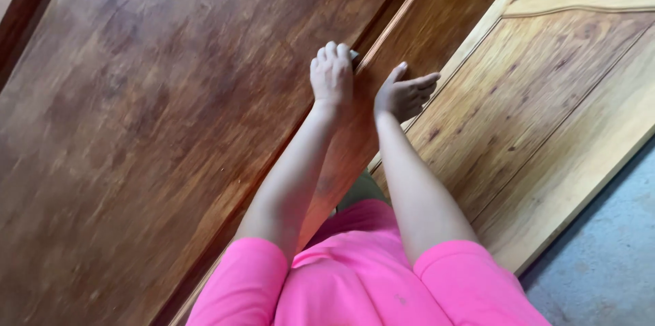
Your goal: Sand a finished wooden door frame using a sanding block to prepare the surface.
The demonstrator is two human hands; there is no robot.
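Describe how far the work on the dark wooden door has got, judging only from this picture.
Done: the dark door already looks glossy and evenly stained. In hand: the left hand is closed on something small and pale pressed at the frame edge, though what it is cannot be told; the right hand rests open on the frame beside it. Left: the pale door behind looks lighter and unstained.
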